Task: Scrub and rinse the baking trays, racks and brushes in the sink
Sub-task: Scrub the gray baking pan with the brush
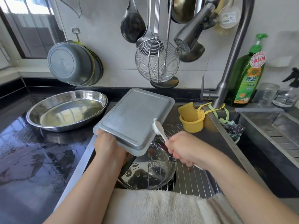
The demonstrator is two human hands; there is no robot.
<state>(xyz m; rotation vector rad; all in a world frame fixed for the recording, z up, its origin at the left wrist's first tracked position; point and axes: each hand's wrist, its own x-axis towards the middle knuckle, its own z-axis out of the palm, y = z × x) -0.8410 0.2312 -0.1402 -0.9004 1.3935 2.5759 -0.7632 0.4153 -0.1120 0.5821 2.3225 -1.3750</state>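
Nearest, a cream towel (161, 206) drapes the sink's (215, 123) near edge. Above the sink, the left hand (107, 146) grips the upturned baking tray (134, 118) by its near-left corner; the right hand (186, 149) clasps a white brush (159, 128), bristles touching the tray's right edge. Wire racks (186, 180) lie below.

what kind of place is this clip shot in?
Most likely a home kitchen, at the sink. A steel sink with a pull-down faucet, ladles and a wire skimmer hanging on the wall, and a green dish soap bottle on the counter all point to it.
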